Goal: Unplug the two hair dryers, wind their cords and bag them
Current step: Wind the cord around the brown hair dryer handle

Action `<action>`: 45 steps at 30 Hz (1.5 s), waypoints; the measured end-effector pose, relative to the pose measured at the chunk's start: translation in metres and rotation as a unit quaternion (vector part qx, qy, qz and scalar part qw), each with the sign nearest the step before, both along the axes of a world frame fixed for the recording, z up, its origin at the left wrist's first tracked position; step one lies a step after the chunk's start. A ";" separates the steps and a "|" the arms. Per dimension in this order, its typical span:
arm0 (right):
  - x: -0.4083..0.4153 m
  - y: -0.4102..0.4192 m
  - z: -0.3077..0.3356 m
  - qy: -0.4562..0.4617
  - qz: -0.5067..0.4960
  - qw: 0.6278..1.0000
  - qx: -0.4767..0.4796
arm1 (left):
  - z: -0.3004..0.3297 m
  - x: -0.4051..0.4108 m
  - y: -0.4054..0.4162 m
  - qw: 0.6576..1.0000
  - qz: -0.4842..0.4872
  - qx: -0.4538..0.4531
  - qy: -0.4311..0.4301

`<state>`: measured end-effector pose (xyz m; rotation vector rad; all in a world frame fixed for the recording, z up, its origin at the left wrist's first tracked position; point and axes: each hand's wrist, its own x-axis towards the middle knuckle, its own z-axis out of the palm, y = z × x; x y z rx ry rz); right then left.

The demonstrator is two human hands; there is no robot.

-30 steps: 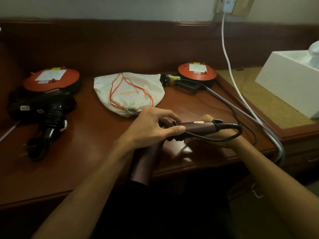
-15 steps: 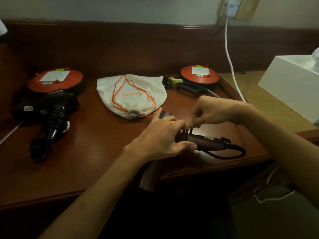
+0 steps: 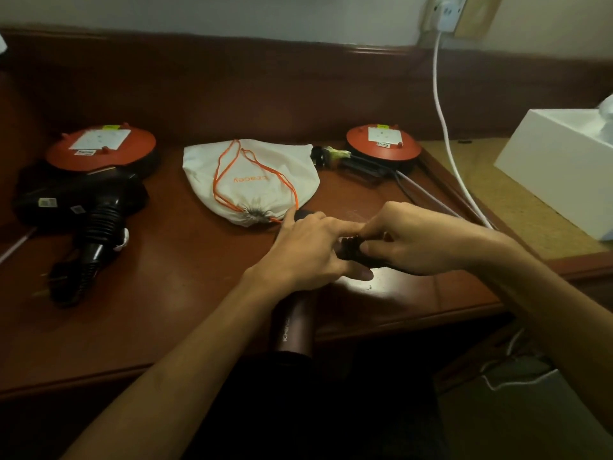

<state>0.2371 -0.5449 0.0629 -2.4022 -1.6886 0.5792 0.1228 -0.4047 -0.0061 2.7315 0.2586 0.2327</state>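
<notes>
A maroon hair dryer [image 3: 293, 330] lies at the desk's front edge, its barrel sticking out toward me. My left hand [image 3: 308, 250] grips its body where the handle joins. My right hand [image 3: 414, 240] is closed over the folded handle and the black cord [image 3: 350, 247] wound on it. A black hair dryer [image 3: 83, 207] lies at the left with its cord bunched at the handle end. Between them, further back, a white drawstring bag [image 3: 252, 180] with orange strings lies shut and bulging.
Two red round extension reels stand at the back, one left [image 3: 99, 149] and one right [image 3: 381, 141]. A white cable [image 3: 444, 121] runs from a wall socket [image 3: 447, 11] down the right side. A white box [image 3: 560, 161] sits far right.
My right hand came from under the handle end, over the top, and now covers the handle. The cord loop that hung off the handle's end is out of sight under that hand.
</notes>
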 end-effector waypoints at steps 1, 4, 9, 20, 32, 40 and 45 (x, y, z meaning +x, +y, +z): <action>-0.004 -0.004 -0.001 -0.001 -0.006 1.000 0.020 | -0.001 0.001 0.001 1.000 0.004 -0.005 -0.014; -0.013 -0.020 -0.001 0.009 -0.062 0.992 0.110 | -0.003 0.002 0.005 0.996 0.014 -0.065 -0.064; -0.027 -0.050 -0.019 0.117 -0.086 0.984 0.103 | -0.007 -0.006 0.023 0.963 0.016 -0.248 -0.102; -0.038 -0.027 -0.082 0.216 -0.076 0.936 0.266 | -0.003 -0.018 0.034 0.919 0.020 -0.367 -0.145; -0.014 -0.035 -0.098 0.189 -0.083 0.945 0.255 | -0.001 -0.013 0.026 0.922 0.031 -0.362 -0.134; 0.054 -0.029 -0.087 0.142 -0.057 0.979 0.138 | -0.004 -0.011 0.018 0.975 0.000 -0.201 -0.100; 0.084 -0.009 -0.074 0.155 0.023 0.987 0.038 | -0.005 -0.013 0.015 0.983 -0.003 -0.158 -0.089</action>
